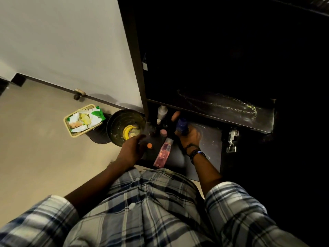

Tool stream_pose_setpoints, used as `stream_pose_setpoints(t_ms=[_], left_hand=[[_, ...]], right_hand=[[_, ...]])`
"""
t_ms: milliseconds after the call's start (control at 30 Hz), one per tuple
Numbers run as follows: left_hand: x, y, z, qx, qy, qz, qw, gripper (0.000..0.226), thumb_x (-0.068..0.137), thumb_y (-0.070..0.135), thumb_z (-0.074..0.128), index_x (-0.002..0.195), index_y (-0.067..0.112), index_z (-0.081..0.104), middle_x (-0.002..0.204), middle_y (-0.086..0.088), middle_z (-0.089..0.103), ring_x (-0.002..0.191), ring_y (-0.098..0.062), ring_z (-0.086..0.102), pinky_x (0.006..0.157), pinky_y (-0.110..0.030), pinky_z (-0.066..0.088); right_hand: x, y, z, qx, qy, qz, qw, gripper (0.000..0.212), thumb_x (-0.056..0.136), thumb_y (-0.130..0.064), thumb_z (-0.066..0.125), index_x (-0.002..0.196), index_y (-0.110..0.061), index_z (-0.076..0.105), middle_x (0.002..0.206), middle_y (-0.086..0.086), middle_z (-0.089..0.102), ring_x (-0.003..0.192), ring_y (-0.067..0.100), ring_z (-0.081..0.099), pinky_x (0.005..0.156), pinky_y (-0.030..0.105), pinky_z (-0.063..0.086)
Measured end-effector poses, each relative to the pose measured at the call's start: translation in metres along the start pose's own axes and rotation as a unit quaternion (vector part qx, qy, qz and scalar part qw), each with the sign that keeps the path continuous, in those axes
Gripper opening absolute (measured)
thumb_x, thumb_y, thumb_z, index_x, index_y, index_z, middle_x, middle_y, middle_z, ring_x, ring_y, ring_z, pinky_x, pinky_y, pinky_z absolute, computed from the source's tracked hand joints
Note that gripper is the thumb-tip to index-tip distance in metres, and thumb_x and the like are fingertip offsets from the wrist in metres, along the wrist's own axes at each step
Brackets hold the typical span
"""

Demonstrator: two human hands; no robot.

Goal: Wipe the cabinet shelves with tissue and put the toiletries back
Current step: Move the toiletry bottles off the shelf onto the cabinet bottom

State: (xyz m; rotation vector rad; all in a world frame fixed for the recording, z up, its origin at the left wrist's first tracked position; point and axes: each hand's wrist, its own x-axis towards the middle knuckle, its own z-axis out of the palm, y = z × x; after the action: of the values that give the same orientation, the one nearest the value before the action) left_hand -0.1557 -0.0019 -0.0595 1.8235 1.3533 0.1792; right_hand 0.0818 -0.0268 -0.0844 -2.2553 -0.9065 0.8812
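- Plaid shirt (160, 211) fills the bottom of the frame, with both bare forearms reaching up from it toward the dark cabinet
- Head view, centre: the right hand (188, 138), beaded bands at the wrist, is wrapped around the lower body of a blue bottle (182, 124), which stands on the lower shelf (210, 139) or just above it; I cannot tell which
- That bottle looks like rigid plastic, light and smooth, so it may slip; a grip round the middle of its body seems safer than one at the cap
- Left hand (132, 148), left of centre, hangs with relaxed, loosely bent fingers and holds nothing I can make out; it is just beside a small orange cap (149, 145)
- A pink bottle (162, 154) lies on its side between the two hands, near the shelf's front edge; it would roll easily and is best taken round the body
- Behind it stand a white bottle (162, 111) and some smaller toiletries, clustered at the shelf's left end
- The upper shelf (231, 111), right of centre, shows pale dust streaks, so wiping there looks unfinished; no tissue is visible
- Left of the cabinet, on the floor, sit a round bin (115, 122) with a banana peel (126, 131) inside and a basket (74, 134) of packets
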Motion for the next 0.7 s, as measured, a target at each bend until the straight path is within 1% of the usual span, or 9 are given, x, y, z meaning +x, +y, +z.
stream_pose_setpoints(t_ms=[67,133,200,267,400,533,600,633,700], left_hand=[[-0.002,-0.002,-0.001,0.002,0.007,0.012,1.000,0.038,0.085,0.019,0.065,0.122,0.014,0.058,0.114,-0.008,0.068,0.099,-0.025,0.066,0.081,-0.036,0.053],[-0.004,-0.003,-0.003,0.003,0.015,0.019,1.000,0.036,0.086,0.017,0.063,0.122,0.013,0.058,0.115,-0.008,0.067,0.098,-0.024,0.066,0.079,-0.031,0.051],[-0.006,-0.003,-0.004,0.001,0.021,0.020,1.000,0.034,0.088,0.017,0.061,0.122,0.012,0.058,0.114,-0.007,0.067,0.096,-0.022,0.066,0.077,-0.027,0.049],[-0.008,-0.001,-0.006,-0.008,0.024,0.025,0.999,0.033,0.090,0.016,0.059,0.123,0.012,0.058,0.115,-0.006,0.067,0.095,-0.020,0.067,0.077,-0.028,0.049],[-0.011,-0.001,-0.007,-0.004,0.027,0.034,0.999,0.031,0.090,0.012,0.058,0.121,0.012,0.058,0.114,-0.006,0.067,0.092,-0.020,0.067,0.074,-0.025,0.046],[-0.014,-0.003,-0.010,0.004,0.012,0.043,0.999,0.033,0.088,0.010,0.058,0.121,0.013,0.058,0.113,-0.007,0.067,0.094,-0.022,0.067,0.075,-0.028,0.049],[-0.016,-0.003,-0.013,0.010,0.012,0.056,0.998,0.031,0.087,0.009,0.059,0.119,0.012,0.059,0.111,-0.009,0.068,0.094,-0.024,0.067,0.074,-0.028,0.048],[-0.015,-0.002,-0.014,0.010,0.015,0.061,0.998,0.030,0.087,0.010,0.059,0.117,0.011,0.060,0.110,-0.009,0.069,0.094,-0.025,0.066,0.074,-0.027,0.046],[-0.014,-0.001,-0.018,0.007,0.021,0.051,0.998,0.027,0.089,0.014,0.059,0.116,0.011,0.061,0.109,-0.010,0.069,0.094,-0.025,0.066,0.074,-0.026,0.042]], right_hand=[[0.003,-0.004,0.003,-0.008,-0.014,0.000,1.000,0.028,0.077,-0.017,0.073,0.102,-0.006,0.066,0.100,0.016,0.070,0.093,0.029,0.064,0.076,0.032,0.049],[0.002,-0.008,0.005,-0.018,-0.029,-0.007,0.999,0.030,0.078,-0.017,0.072,0.105,-0.007,0.066,0.105,0.016,0.069,0.098,0.030,0.063,0.081,0.034,0.049],[0.001,-0.009,0.008,-0.033,-0.036,-0.015,0.999,0.032,0.077,-0.017,0.072,0.107,-0.007,0.065,0.107,0.016,0.069,0.100,0.031,0.063,0.080,0.030,0.046],[0.000,-0.011,0.008,-0.048,-0.042,-0.019,0.998,0.031,0.078,-0.018,0.071,0.106,-0.008,0.065,0.106,0.016,0.069,0.098,0.031,0.063,0.077,0.027,0.044],[-0.002,-0.015,0.007,-0.045,-0.049,-0.007,0.998,0.031,0.077,-0.019,0.071,0.106,-0.011,0.065,0.107,0.014,0.069,0.100,0.031,0.063,0.083,0.035,0.050],[-0.008,-0.014,0.005,-0.031,-0.051,0.001,0.998,0.039,0.072,-0.020,0.076,0.110,-0.017,0.063,0.107,0.010,0.070,0.102,0.028,0.063,0.086,0.036,0.051],[-0.012,-0.013,0.004,-0.024,-0.049,0.008,0.998,0.047,0.069,-0.020,0.079,0.112,-0.018,0.062,0.105,0.007,0.070,0.099,0.024,0.063,0.085,0.035,0.052],[-0.016,-0.013,0.002,-0.020,-0.046,0.020,0.999,0.048,0.067,-0.022,0.080,0.111,-0.019,0.061,0.100,0.005,0.071,0.094,0.022,0.063,0.085,0.036,0.053],[-0.025,-0.011,-0.002,-0.012,-0.033,0.043,0.998,0.044,0.064,-0.023,0.079,0.103,-0.016,0.059,0.088,0.004,0.067,0.083,0.021,0.062,0.080,0.035,0.054]])
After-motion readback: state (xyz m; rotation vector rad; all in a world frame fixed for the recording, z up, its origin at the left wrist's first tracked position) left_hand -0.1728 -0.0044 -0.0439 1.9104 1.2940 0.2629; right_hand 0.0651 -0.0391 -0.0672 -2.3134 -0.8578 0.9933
